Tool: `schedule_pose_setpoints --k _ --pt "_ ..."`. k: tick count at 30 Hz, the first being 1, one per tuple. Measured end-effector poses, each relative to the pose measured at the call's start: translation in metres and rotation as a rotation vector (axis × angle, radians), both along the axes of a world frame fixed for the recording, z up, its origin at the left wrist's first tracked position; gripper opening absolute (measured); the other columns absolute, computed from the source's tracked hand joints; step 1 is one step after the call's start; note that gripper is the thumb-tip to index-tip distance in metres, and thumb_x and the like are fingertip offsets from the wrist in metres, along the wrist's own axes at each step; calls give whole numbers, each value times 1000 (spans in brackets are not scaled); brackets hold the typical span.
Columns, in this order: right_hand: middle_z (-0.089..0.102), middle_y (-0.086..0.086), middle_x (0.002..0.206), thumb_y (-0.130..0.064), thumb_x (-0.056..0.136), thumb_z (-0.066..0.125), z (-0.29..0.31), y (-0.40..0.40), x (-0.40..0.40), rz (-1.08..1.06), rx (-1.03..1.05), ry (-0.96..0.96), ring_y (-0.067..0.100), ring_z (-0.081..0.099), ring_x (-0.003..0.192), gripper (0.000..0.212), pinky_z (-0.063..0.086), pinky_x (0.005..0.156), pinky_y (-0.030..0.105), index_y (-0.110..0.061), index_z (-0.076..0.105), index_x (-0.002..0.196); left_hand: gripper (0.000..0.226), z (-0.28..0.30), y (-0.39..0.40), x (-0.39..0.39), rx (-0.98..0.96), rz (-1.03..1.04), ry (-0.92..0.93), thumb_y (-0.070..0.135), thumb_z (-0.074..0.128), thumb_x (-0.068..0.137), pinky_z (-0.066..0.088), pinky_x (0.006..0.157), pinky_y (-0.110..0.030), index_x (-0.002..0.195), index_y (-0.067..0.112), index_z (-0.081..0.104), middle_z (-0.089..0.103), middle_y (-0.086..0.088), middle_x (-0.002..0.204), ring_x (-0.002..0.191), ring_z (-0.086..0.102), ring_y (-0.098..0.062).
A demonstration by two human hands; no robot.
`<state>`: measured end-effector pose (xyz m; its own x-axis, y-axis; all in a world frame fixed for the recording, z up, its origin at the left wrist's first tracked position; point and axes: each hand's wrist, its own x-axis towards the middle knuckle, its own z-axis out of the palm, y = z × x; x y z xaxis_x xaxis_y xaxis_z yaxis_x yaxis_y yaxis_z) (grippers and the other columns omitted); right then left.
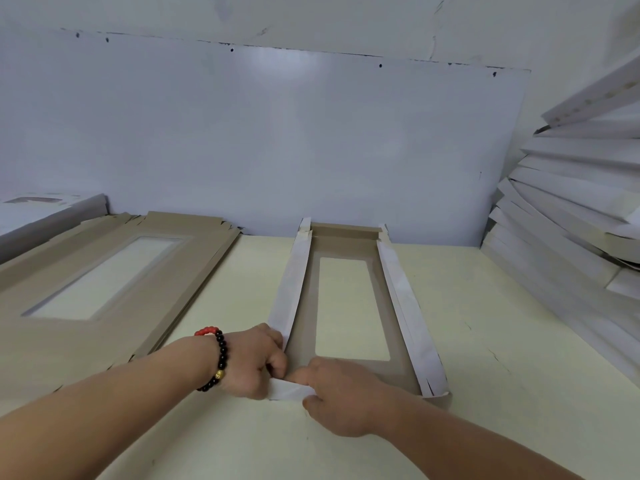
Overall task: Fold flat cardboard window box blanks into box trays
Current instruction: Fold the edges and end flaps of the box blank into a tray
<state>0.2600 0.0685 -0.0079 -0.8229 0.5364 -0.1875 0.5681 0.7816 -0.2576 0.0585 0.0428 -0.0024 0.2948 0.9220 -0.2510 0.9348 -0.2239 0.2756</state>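
Both hands' fingers (277,367) pinching tray flap (289,389)

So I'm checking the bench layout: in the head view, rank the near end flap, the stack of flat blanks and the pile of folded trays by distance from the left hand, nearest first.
1. Near end flap: pinched by the left hand, with the right hand on it too.
2. Stack of flat blanks: on the table's left side.
3. Pile of folded trays: far right, against the wall.

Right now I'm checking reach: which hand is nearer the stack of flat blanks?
Left. The left hand is just right of the stack; the right hand lies farther right.
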Motion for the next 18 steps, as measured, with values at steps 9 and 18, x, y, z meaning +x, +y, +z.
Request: schedule_pose_setpoints --k 9,18 --pt "54 0 123 -22 95 43 -5 3 1 22 -8 68 24 51 112 46 43 94 39 -43 46 136 23 5 -15 25 178 -65 358 44 52 84 34 96 -25 80 23 56 60 3 89 94 47 -13" --pt "60 -3 104 -40 89 48 15 26 54 177 322 -25 20 54 100 26 33 96 34 -29 57 110 29 7 -19 53 179 8 532 18 45 91 41 82 -32 120 20 46 62 -7 104 102 54 -29"
